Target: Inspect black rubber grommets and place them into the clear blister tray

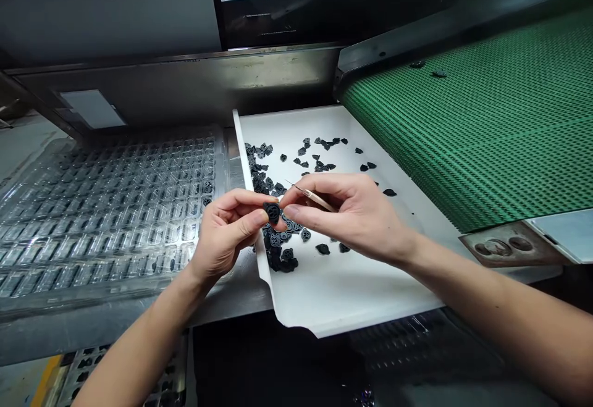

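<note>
Between thumb and fingers my left hand [231, 225] pinches a small black part [272, 212] with a ring-like pattern on its face. My right hand [345, 212] is closed around a thin white pointed tool [319, 199], its tip directed up and left. The right fingertips are beside the black part; whether they touch it is hard to tell. Beneath both hands lies a white tray [352, 296], with a heap of black parts [288, 226] along its left side and others scattered toward the back and right.
Clear plastic trays with many pockets [115, 209] are stacked at the left, some pockets holding black parts. A green conveyor belt [486, 110] slopes at the right, carrying two dark parts [439, 74]. A metal machine panel [278, 76] stands behind the white tray.
</note>
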The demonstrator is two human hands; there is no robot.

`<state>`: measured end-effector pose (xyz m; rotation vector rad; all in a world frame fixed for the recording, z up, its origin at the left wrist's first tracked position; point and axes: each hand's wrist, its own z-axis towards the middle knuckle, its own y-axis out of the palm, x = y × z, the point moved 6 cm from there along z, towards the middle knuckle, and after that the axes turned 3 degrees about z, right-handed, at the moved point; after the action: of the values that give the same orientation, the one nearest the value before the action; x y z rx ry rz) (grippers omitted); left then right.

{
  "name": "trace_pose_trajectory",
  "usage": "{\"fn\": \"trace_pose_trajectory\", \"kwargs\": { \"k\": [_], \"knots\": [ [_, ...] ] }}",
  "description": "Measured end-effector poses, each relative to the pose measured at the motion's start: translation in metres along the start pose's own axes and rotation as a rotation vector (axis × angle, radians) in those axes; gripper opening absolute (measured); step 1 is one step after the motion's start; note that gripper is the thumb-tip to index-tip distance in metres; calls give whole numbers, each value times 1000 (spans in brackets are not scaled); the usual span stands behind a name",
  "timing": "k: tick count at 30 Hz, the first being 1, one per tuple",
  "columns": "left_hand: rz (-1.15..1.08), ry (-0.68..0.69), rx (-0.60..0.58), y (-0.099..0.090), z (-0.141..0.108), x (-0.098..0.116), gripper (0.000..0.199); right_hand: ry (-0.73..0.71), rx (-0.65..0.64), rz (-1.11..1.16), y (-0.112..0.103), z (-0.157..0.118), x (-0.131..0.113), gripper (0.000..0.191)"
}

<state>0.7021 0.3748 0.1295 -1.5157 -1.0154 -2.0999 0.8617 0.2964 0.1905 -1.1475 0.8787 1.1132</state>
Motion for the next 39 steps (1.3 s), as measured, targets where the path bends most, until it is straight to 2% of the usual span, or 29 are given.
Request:
{"fn": "trace_pose_trajectory", "kwargs": {
  "k": [4, 11, 18, 22, 29, 39],
  "knots": [
    [32, 23, 19, 1, -2, 2, 19, 2, 6, -1, 1, -1, -2, 8],
    [132, 78, 46, 4, -6, 4, 19, -2, 46, -35, 1, -4, -4, 11],
    [120, 83, 47, 2, -7, 3, 19, 163, 1, 217, 4, 1, 9, 3],
    [96, 52, 30, 1, -6, 2, 18, 229, -39, 297, 5, 3, 15, 10],
    [69, 67, -14, 3, -5, 2, 15, 202, -27, 265, 7, 3, 10, 1],
    [71, 54, -10, -1, -5, -2, 15, 153, -20, 197, 3, 2, 8, 6]
  ]
}}
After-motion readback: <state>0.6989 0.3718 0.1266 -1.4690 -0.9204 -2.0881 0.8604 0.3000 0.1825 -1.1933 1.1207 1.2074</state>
